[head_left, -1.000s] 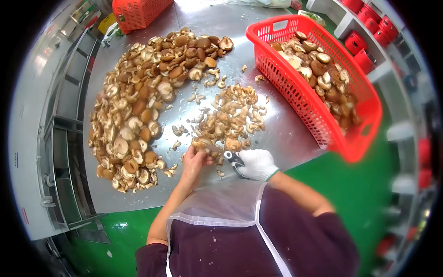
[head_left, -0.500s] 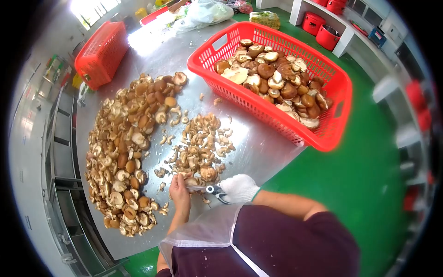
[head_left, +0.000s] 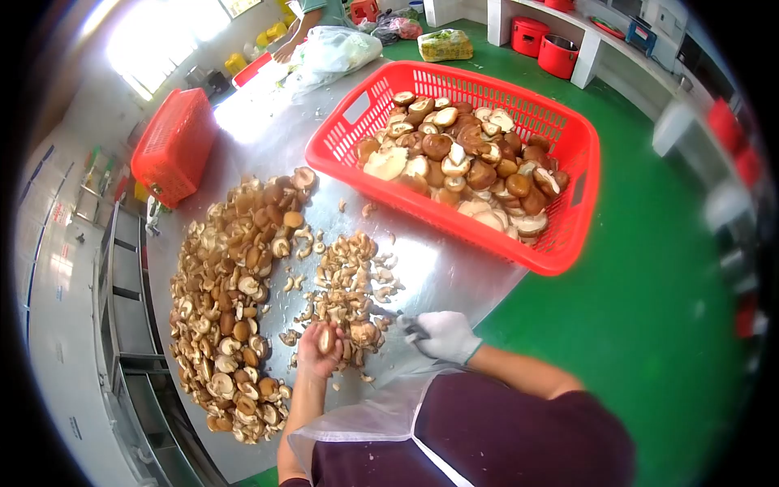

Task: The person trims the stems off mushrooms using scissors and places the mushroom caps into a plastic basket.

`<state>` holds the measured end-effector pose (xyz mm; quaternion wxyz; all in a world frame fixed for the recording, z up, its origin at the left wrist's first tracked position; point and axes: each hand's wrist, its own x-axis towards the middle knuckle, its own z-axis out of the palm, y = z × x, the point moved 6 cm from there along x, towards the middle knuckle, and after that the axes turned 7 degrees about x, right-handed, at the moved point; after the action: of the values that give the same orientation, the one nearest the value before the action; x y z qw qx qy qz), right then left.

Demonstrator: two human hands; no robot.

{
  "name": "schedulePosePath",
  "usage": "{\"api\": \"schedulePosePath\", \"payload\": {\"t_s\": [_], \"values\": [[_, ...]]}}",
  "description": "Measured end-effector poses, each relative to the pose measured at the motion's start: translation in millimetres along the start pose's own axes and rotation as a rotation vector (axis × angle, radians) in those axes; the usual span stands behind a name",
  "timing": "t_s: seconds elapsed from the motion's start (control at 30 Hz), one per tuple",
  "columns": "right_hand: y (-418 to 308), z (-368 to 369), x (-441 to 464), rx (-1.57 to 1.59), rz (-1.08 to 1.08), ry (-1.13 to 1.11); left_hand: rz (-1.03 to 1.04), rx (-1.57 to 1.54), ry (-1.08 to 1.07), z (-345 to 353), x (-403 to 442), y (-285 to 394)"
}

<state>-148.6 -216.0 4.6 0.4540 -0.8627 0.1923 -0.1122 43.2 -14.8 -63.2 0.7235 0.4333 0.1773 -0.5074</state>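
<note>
Left hand [head_left: 315, 355], bare, has fingers curled round one mushroom [head_left: 326, 340], held up just at the near edge of the stem pile [head_left: 347, 272] on the metal table [head_left: 466, 286]. Right hand [head_left: 448, 336], in a white glove, has fingers wrapped round the dark handle of a knife [head_left: 414, 328], blade blurred and pointing toward the stems, apart from the mushroom. Big heap of mushrooms [head_left: 227, 325] lies left of the stems, red basket [head_left: 561, 250] part-filled with more mushrooms sits beyond the right hand, another red basket [head_left: 172, 146] at far left.
</note>
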Motion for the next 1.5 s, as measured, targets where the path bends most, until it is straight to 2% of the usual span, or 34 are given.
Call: {"api": "schedulePosePath", "payload": {"t_s": [0.03, 0.07, 0.1, 0.17, 0.23, 0.3, 0.37, 0.43, 0.5, 0.57, 0.63, 0.67, 0.7, 0.73, 0.77, 0.83, 0.9, 0.97, 1.0, 1.03, 1.07, 1.1, 1.13, 1.2, 1.23, 1.27, 1.37, 1.43, 1.47, 1.5], "values": [[21, 0, -2, 0.074, 0.037, 0.090, 0.050, 0.109, 0.008, 31, -4, 18], [48, 2, -5, 0.105, 0.182, 0.059, 0.159, 0.220, -0.023, 66, -7, 35], [81, 13, -6, 0.070, 0.177, 0.127, 0.269, 0.327, -0.054, 105, -10, 49], [92, 5, -8, 0.153, 0.235, 0.107, 0.445, 0.485, -0.062, 188, -16, 79], [88, 0, -8, 0.205, 0.116, 0.138, 0.635, 0.678, -0.166, 260, -11, 105], [80, -5, -10, 0.213, 0.026, 0.182, 0.907, 1.165, -0.048, 333, -14, 112], [67, -13, -13, 0.169, -0.034, 0.227, 1.258, 1.546, 0.023, 380, 18, 102], [70, -13, -16, 0.179, -0.093, 0.272, 1.089, 1.994, -0.161, 422, 51, 55], [83, -4, -16, 0.198, -0.073, 0.267, 1.262, 2.219, -0.317, 440, 73, 8], [86, -3, -15, 0.198, -0.101, 0.301, 1.162, 2.219, -0.276, 447, 95, -16], [84, -3, -15, 0.212, -0.107, 0.314, 1.136, 2.150, -0.205, 441, 122, -20], [91, 3, -14, 0.213, -0.065, 0.244, 1.197, 2.118, -0.185, 441, 131, -18], [101, 10, -12, 0.214, -0.027, 0.171, 1.212, 2.146, -0.148, 436, 140, -16], [107, 17, -11, 0.213, 0.008, 0.098, 1.216, 2.023, -0.134, 429, 146, -10], [101, 12, -11, 0.192, -0.055, 0.176, 1.223, 1.897, -0.114, 423, 146, -3], [84, 4, -11, 0.169, -0.209, 0.299, 1.188, 1.479, -0.284, 409, 133, 12], [120, 38, -12, 1.299, 0.443, -0.016, 1.388, 1.329, -0.274, 381, 89, 35], [149, 63, -19, 1.807, 0.709, -0.064, 1.447, 1.291, -0.180, 330, 33, 59], [154, 56, -23, 1.462, 0.600, 0.075, 1.444, 1.301, -0.107, 295, 19, 65], [146, 43, -20, 1.158, 0.413, 0.097, 1.446, 1.304, -0.049, 263, 8, 71], [137, 31, -17, 0.835, 0.263, 0.163, 1.580, 1.337, 0.068, 226, 4, 71], [125, 24, -13, 0.553, 0.070, 0.124, 1.604, 1.398, 0.263, 187, -23, 71], [120, 18, -10, 0.468, 0.016, 0.138, 1.529, 1.428, 0.372, 144, -19, 62], [113, 19, -3, 0.473, 0.072, 0.128, 1.227, 1.454, 0.510, 68, -49, 49], [109, 20, 0, 0.469, 0.091, 0.120, 1.245, 1.395, 0.542, 25, -61, 41], [104, 22, 5, 0.457, 0.100, 0.112, 1.168, 1.396, 0.704, -13, -79, 35], [75, 31, 29, 0.360, 0.045, 0.088, 1.112, 1.305, 1.226, -86, -153, 50], [44, 48, 60, 0.274, -0.051, 0.032, 1.168, 1.201, 1.426, -120, -186, 66], [22, 59, 77, 0.232, -0.119, -0.002, 1.083, 1.151, 1.557, -130, -197, 73], [-2, 64, 93, 0.177, -0.186, -0.025, 0.849, 1.277, 1.659, -154, -182, 82]]}}
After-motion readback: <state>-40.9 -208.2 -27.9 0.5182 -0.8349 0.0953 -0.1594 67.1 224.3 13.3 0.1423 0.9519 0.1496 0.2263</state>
